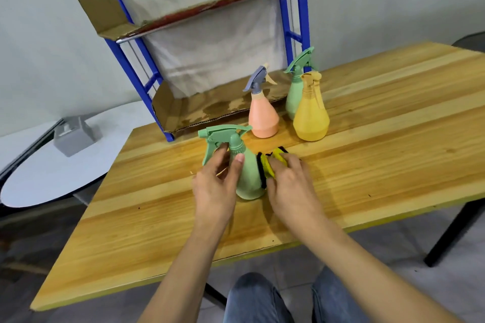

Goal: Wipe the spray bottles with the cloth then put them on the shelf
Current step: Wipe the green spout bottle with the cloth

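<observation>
A green spray bottle [248,178] stands upright on the wooden table [367,160] in front of me. My left hand [215,186] grips its neck just below the trigger head. My right hand [291,186] presses a yellow cloth with a black edge [267,165] against the bottle's right side. Behind them stand a pink bottle with a grey trigger [262,118], a yellow bottle [311,118] and a second green bottle [295,92]. The blue-framed shelf [139,71] rises at the table's back, its boards lined with cardboard [210,107].
A round white table [52,168] stands to the left with a grey box [74,136] on it. The wooden table's near edge runs just above my knees. A dark table leg [451,233] shows at the right.
</observation>
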{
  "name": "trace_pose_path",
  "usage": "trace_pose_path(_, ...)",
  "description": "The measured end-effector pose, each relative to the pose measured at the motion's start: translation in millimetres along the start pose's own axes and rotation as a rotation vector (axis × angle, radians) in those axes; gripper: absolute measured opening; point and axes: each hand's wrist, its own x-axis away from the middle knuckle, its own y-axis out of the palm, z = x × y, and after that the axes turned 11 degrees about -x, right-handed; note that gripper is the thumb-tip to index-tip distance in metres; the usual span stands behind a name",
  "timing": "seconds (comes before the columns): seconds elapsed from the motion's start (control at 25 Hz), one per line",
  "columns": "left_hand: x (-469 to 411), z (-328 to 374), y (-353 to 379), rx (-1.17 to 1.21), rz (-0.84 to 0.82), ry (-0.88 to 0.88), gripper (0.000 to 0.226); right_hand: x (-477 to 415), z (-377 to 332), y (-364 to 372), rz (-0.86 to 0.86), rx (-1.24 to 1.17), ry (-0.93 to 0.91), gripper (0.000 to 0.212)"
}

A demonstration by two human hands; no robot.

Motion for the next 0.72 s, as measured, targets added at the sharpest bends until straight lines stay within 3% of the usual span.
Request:
trace_pose_path(0.16, 0, 2, 3, -0.009, 0.007, -0.005, 0.046, -14, -21, 3, 0.069, -0.134, -0.105, 0.051)
trace_pose_path(0.32, 4, 4, 2, 0.004, 0.019, -0.033, 0.052, -5, 1, 0, -0.056, -0.058, 0.042, 0.050)
trace_pose_path(0.56, 6, 3, 7, -0.005, 0.046, 0.023, 0.044, -14, -16, 0, 0.022, -0.075, -0.104, 0.050)
trace_pose_path(0.72, 10, -3, 15, -0.046, 0.083, 0.023, 0.049, 0, 10, 7, -0.020, -0.040, -0.026, 0.052)
